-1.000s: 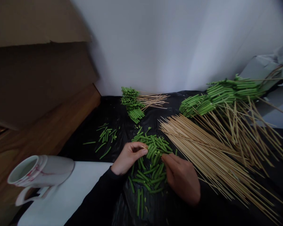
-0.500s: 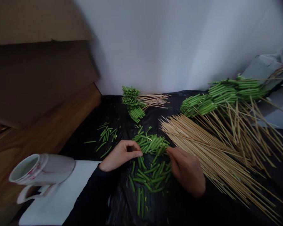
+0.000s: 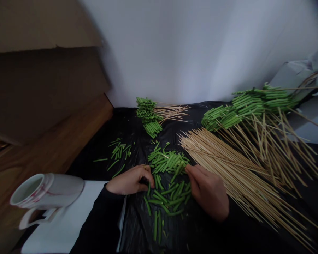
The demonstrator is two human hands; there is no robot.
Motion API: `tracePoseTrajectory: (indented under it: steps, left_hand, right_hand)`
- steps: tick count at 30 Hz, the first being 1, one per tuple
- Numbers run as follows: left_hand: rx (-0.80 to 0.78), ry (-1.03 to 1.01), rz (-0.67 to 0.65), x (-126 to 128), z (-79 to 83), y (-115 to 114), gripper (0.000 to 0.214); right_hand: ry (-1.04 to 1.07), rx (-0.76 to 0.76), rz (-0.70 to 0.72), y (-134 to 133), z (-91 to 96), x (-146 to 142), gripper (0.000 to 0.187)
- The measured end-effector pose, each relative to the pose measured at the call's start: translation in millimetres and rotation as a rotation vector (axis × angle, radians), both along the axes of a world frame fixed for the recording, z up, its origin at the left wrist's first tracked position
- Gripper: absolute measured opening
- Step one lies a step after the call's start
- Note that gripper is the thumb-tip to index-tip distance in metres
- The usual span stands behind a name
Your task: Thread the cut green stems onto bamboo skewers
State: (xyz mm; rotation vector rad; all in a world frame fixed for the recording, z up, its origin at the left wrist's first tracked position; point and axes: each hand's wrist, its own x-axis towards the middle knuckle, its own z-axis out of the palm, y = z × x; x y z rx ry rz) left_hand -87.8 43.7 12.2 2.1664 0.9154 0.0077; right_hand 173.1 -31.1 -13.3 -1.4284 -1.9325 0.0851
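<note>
My left hand [image 3: 135, 179] reaches down with thumb and forefinger closed about the upper end of a cut green bean piece [image 3: 148, 189]. My right hand [image 3: 210, 190] is pinched shut beside the bean heap, on what appears to be a skewer, mostly hidden by the fingers. A few bean pieces [image 3: 179, 170] sit close against its fingertips. Between the hands lies a heap of cut green beans [image 3: 164, 160]. More loose pieces [image 3: 172, 199] are spread nearer to me. Bare bamboo skewers [image 3: 228, 162] lie in a thick bundle right of my right hand.
Black plastic sheeting [image 3: 137, 225] covers the work surface. Skewered beans are stacked at the back [image 3: 148, 114] and back right [image 3: 249, 106]. Stray pieces [image 3: 119, 151] lie on the left. A white mug [image 3: 60, 188] stands on a white surface [image 3: 66, 229]. A pale wall [image 3: 169, 53] rises behind.
My left hand has moved down and slightly left from the heap's edge, its fingertips now lowered to a loose bean piece. My right hand keeps its pinch almost in place.
</note>
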Motion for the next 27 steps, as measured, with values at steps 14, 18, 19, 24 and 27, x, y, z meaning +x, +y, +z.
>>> tracePoseTrajectory:
  steps: [14,18,19,24,27]
  left_hand:
    - [-0.175,-0.428,0.457,7.7,14.7,-0.1,0.018]
    - [-0.291,-0.681,0.769,26.1,-1.9,-2.0,0.025]
    - [-0.358,-0.757,0.819,30.0,-5.6,-2.6,0.026]
    - [-0.646,-0.949,0.902,39.6,-11.3,-6.1,0.029]
    - [-0.689,-0.969,0.906,40.6,-11.0,-7.4,0.028]
  right_hand:
    - [0.019,0.007,0.006,-0.6,2.7,-0.7,0.024]
    - [0.023,0.010,0.007,-1.5,2.1,-2.0,0.023]
    - [0.021,0.007,0.009,-1.9,1.9,-2.5,0.023]
    - [-0.001,-0.021,0.041,-4.6,-0.1,-5.4,0.025]
    - [-0.009,-0.030,0.053,-5.4,-2.3,-6.5,0.026]
